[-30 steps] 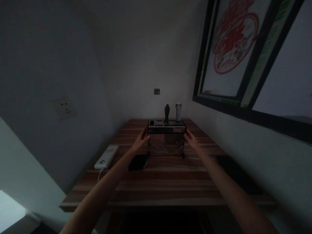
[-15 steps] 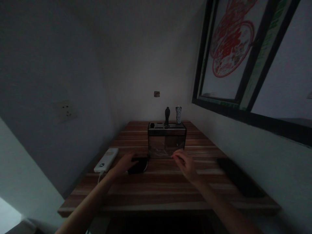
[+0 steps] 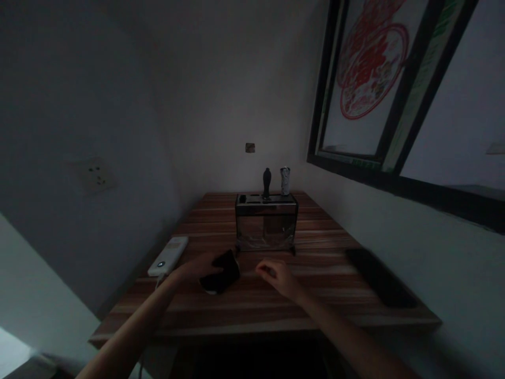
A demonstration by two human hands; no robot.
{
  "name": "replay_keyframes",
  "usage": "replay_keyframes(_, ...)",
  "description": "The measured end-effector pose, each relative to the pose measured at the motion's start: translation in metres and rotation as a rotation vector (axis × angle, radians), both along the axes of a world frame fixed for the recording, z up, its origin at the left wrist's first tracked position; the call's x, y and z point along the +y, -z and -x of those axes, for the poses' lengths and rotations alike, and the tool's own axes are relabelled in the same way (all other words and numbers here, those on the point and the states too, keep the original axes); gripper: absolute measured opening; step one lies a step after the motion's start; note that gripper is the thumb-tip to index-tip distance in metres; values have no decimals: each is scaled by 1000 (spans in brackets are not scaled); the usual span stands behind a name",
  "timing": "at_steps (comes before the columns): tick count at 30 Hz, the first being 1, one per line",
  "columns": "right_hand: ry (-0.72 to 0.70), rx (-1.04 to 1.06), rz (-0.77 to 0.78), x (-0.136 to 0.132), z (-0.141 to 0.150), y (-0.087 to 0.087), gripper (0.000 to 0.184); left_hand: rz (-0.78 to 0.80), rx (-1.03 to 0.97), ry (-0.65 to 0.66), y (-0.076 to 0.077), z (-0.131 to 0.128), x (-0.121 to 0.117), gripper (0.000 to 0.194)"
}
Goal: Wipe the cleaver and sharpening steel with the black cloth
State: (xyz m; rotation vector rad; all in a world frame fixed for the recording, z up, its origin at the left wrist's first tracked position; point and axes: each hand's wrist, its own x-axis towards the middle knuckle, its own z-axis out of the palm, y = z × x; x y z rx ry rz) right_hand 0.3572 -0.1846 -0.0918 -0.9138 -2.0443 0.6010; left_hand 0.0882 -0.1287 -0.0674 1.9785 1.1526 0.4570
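My left hand (image 3: 203, 265) grips a flat black object with a pale edge (image 3: 225, 275), thumb over its top, just above the tabletop. It is too dark to tell what kind of thing this is. To its right my right hand (image 3: 279, 277) is closed in a pinch, thumb and forefinger curled together; whatever lies between them cannot be made out. Behind both hands stands a see-through knife block (image 3: 258, 231) with a dark slotted top. A black handle (image 3: 267, 181) and a patterned grey-white handle (image 3: 285, 180) rise from it.
A white device with a round button (image 3: 169, 256) lies at the left of the striped wooden table (image 3: 205, 319), with a cable at its near end. A long dark slab (image 3: 379, 277) lies along the right edge. Walls close in both sides; a framed window (image 3: 355, 158) is at right.
My right hand has moved left and nearer, away from the knife block. The black object in my left hand has turned and tilted. The view has shifted slightly.
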Motion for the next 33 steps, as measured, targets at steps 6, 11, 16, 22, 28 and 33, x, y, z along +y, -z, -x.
replay_keyframes(6,22,123,122,9,-1,15,39,88,-164,191,-14,-44,-12,41)
replay_keyframes(11,181,276,134,24,-6,25,40,156,-466,47,12,-96,-1,32)
replay_keyframes(16,367,294,121,41,-21,30,29,296,-721,-62,45,-126,3,40)
replay_keyframes(22,354,178,39,32,-18,24,24,202,-746,-17,52,-123,-5,50)
replay_keyframes(28,401,93,-73,29,-20,14,19,172,-729,-2,52,-122,-3,34)
replay_keyframes(33,407,20,-322,26,-24,-49,21,150,-727,-8,54,-125,-1,30)
